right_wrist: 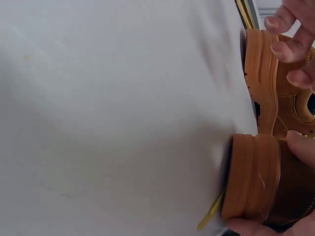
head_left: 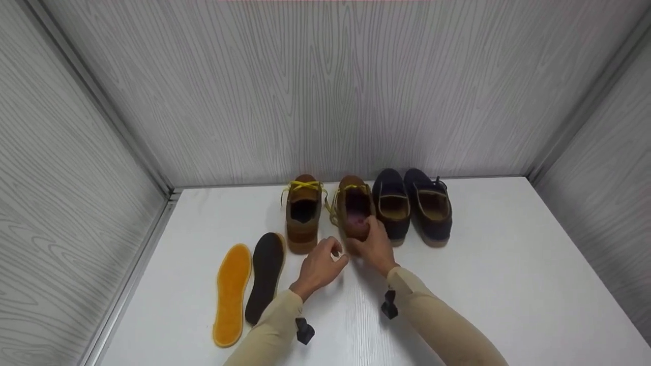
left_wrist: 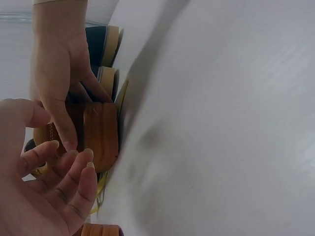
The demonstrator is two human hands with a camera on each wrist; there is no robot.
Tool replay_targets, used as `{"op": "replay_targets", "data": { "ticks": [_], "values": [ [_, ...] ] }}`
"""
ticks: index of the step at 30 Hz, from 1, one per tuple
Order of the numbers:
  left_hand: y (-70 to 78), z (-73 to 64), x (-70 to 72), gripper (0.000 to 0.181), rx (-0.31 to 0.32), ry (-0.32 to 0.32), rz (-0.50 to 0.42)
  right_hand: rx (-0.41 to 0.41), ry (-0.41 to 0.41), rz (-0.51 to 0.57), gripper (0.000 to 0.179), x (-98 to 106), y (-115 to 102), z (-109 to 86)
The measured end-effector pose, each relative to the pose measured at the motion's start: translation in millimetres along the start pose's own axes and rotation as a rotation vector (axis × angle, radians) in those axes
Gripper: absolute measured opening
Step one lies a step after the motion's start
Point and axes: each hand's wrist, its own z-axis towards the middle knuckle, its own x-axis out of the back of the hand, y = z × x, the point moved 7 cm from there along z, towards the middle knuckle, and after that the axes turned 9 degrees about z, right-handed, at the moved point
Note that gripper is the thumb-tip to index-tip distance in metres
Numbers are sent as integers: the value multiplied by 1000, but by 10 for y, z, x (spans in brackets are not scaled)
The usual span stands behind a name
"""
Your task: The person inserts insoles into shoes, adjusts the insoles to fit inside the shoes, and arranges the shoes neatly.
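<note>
My right hand (head_left: 375, 245) grips the heel of a brown shoe (head_left: 356, 231) with yellow laces, thumb on one side and fingers on the other. In the right wrist view its thick tan sole (right_wrist: 252, 177) is seen from behind. My left hand (head_left: 320, 264) hovers just left of that heel with loosely curled fingers and nothing in them. The matching brown shoe (head_left: 303, 231) stands to the left, toe toward the back wall. Left of it lie two insoles, an orange one (head_left: 232, 295) and one with its dark side up (head_left: 265, 277).
Two navy slip-on shoes, one (head_left: 391, 185) close beside the held brown shoe and another (head_left: 442, 229) farther right, stand on the white table (head_left: 508, 284). Grey wood-grain panels (head_left: 325, 91) enclose the back and both sides.
</note>
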Motion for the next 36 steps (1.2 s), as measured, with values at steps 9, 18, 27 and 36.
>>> {"op": "replay_targets", "data": {
  "ticks": [9,18,27,36],
  "values": [
    [46,-256,71,21,-80,-46,143,78,-51,98,50,303,24,-335],
    [70,-570,151,18,-108,-51,259,125,-117,155,50,623,12,-996],
    [118,-828,218,13,-112,-73,269,141,-207,229,50,790,19,-1559],
    [38,-1020,172,13,-99,-98,268,147,-315,199,49,771,138,-1863]
  ]
}}
